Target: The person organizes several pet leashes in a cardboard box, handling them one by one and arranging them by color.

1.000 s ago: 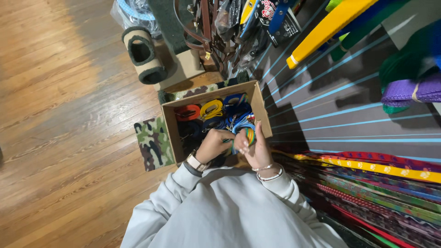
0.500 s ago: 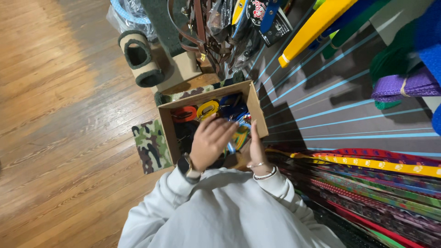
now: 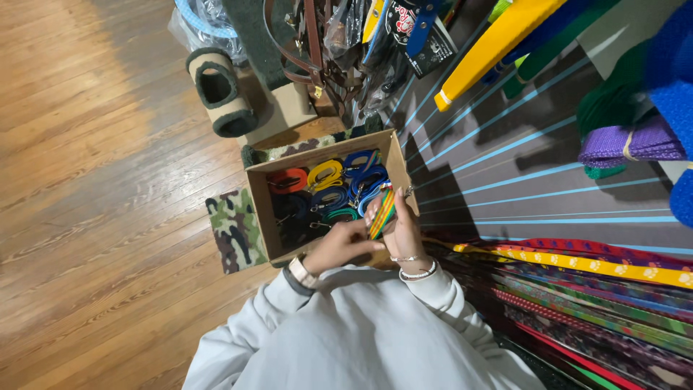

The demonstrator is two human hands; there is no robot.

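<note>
Nearest to you is your grey sweatshirt, both sleeves reaching forward over the near edge of the cardboard box. Your right hand stands upright with the palm turned inward, fingers curled around a folded multicoloured strap in green, yellow and orange stripes; the grip is clenched on it. The strap sits in the crook of those fingers, its upper end poking out above them. Your left hand lies just beside it, fingertips meeting the strap's lower end at the right palm; whether it pinches the strap or only touches it cannot be told.

The strap's long axis runs from the lower end near your chest up and slightly right, pointing toward the box's far right corner. It is held above the box's near right corner, not resting among the contents.

Beyond your hands, the box holds coiled leashes: an orange coil, a yellow coil and blue coils. The box stands on a camouflage mat on the wooden floor. Farther off stands a carpeted cat tunnel.
</note>
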